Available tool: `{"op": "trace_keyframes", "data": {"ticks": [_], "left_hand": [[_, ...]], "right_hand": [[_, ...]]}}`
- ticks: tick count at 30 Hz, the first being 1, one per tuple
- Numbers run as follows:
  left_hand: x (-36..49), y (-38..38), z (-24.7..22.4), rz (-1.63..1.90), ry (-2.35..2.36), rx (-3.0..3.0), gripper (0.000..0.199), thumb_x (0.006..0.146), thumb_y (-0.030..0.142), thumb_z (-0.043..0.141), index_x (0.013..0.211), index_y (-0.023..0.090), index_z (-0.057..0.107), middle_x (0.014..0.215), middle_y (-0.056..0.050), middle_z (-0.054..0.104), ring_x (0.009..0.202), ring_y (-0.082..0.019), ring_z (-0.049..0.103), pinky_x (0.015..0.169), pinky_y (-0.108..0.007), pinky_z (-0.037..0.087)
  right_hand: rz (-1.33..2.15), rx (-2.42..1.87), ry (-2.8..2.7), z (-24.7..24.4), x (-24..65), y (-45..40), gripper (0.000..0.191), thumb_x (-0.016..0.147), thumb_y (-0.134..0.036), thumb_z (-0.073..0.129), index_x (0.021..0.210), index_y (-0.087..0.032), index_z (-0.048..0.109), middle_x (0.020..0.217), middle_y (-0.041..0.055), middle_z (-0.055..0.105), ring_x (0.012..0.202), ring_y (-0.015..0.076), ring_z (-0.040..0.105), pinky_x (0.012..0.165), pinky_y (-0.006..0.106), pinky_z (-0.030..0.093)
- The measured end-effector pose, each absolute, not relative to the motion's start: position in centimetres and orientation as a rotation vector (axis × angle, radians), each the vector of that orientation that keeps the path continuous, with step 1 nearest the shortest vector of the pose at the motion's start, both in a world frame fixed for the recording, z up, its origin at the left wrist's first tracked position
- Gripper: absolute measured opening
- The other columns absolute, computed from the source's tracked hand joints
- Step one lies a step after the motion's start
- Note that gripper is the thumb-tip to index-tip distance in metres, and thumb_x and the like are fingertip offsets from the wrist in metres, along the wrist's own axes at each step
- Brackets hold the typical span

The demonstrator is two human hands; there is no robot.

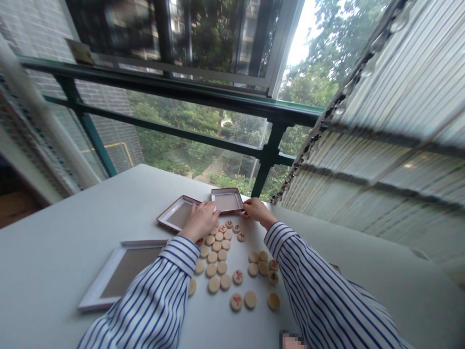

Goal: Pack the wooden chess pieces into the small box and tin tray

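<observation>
My left hand reaches over the gap between two shallow boxes, its fingers spread. Its thumb side is against or very near the lower left corner of the small shallow box; contact is hard to tell. Its other fingertips overlap the right edge of another shallow box. On the opposite side, my right hand pinches the small box's right near corner. Both boxes look empty, with grey-brown bottoms and pale inner walls. Below the hands lie many round wooden game pieces, some with red or black characters, most blank side up.
A larger white-rimmed box part lies on the white table at left, partly behind my left sleeve. More pieces lie by my right sleeve. A green railing and window stand beyond the table; a striped curtain hangs at right.
</observation>
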State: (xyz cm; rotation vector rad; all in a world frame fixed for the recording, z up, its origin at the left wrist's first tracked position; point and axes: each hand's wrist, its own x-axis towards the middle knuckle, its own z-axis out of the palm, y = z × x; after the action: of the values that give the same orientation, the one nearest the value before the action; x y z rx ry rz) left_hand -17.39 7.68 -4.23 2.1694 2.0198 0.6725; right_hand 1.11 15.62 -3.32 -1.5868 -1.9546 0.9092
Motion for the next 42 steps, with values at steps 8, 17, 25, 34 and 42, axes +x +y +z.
{"op": "trace_keyframes", "data": {"ticks": [8,17,25,34,42], "left_hand": [[-17.1,8.2,-4.0,0.998,1.875,2.088,0.038,0.084,0.029,0.039,0.113,0.010,0.054,0.115,-0.015,0.058,0.109,-0.023,0.051,0.096,-0.037,0.035],[-16.8,8.2,-2.9,1.279,1.816,1.781,0.037,0.083,0.026,0.040,0.114,0.011,0.054,0.112,-0.012,0.061,0.101,-0.021,0.058,0.089,-0.032,0.043],[-16.0,8.1,-2.7,1.466,1.629,1.648,0.035,0.078,0.018,0.047,0.111,0.011,0.054,0.112,-0.012,0.060,0.102,-0.019,0.057,0.089,-0.031,0.044],[-14.1,7.5,-1.7,1.474,1.466,1.566,0.038,0.075,0.022,0.051,0.112,0.012,0.052,0.113,-0.014,0.058,0.098,-0.019,0.060,0.085,-0.032,0.047],[-12.1,5.7,-0.1,1.413,1.399,1.649,0.037,0.075,0.029,0.051,0.107,0.011,0.057,0.109,-0.012,0.062,0.090,-0.021,0.062,0.083,-0.033,0.048]], "right_hand": [[1.116,-1.532,-1.667,-2.5,1.3,14.8,0.011,0.073,-0.014,0.052,0.076,-0.010,0.061,0.062,0.0060,0.060,0.051,0.0099,0.057,0.044,0.017,0.043],[1.173,-1.469,-1.499,-1.5,1.9,13.7,0.014,0.074,-0.012,0.052,0.086,-0.009,0.059,0.062,0.0049,0.060,0.052,0.0092,0.057,0.046,0.017,0.046],[1.177,-1.442,-1.429,0.5,3.2,11.6,0.014,0.075,-0.013,0.050,0.086,-0.010,0.058,0.065,0.0046,0.061,0.056,0.0090,0.058,0.048,0.017,0.045],[1.166,-1.375,-1.373,1.6,5.7,9.6,0.014,0.075,-0.018,0.051,0.086,-0.013,0.059,0.073,0.0045,0.062,0.064,0.0097,0.059,0.053,0.018,0.045],[1.167,-1.337,-1.331,2.7,8.2,6.9,0.016,0.075,-0.020,0.051,0.088,-0.014,0.059,0.074,0.0040,0.062,0.065,0.0097,0.058,0.055,0.019,0.045]]}}
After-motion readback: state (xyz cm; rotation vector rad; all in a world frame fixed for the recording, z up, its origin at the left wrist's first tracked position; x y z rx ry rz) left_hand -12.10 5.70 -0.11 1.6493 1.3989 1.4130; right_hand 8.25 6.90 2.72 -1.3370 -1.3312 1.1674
